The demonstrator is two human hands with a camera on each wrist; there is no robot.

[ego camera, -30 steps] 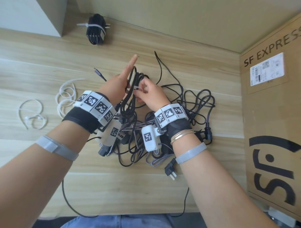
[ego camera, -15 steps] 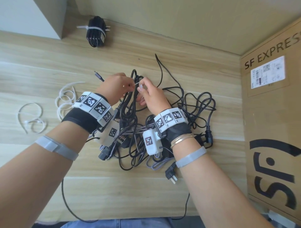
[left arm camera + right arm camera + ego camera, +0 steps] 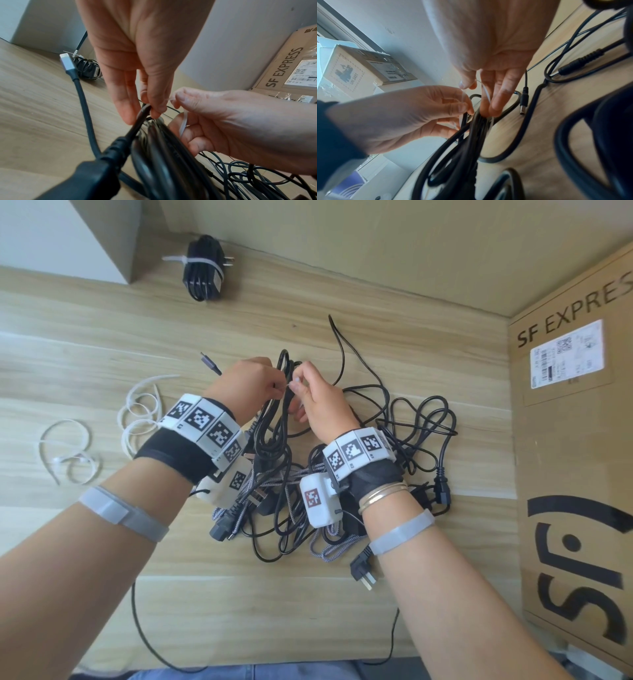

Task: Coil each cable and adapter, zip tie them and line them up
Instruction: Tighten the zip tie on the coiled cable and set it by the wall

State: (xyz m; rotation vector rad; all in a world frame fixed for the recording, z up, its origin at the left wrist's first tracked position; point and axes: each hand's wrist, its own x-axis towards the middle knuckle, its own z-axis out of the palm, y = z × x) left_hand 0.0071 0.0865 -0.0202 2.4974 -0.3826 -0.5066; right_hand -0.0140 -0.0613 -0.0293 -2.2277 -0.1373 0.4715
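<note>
A coiled black cable (image 3: 274, 422) stands upright between my hands above the cable pile. My left hand (image 3: 274, 386) pinches the top of the coil (image 3: 145, 108), and a thin end of the tie runs by its thumb and forefinger (image 3: 462, 106). My right hand (image 3: 297, 382) pinches a white zip tie (image 3: 182, 125) just right of the coil; the tie (image 3: 485, 92) passes down between its fingers (image 3: 494, 102) to the coil. How far the tie goes round the coil is hidden by the fingers.
A tangle of loose black and braided cables (image 3: 404, 433) lies under and right of my wrists. A tied black bundle (image 3: 202, 270) sits at the back. Spare white zip ties (image 3: 140, 409) lie left. A cardboard box (image 3: 575, 457) walls off the right side.
One second ago my left hand's fingers were straight with the coil against them; they have curled onto the coil's top. My right hand has brought the tie up to meet it.
</note>
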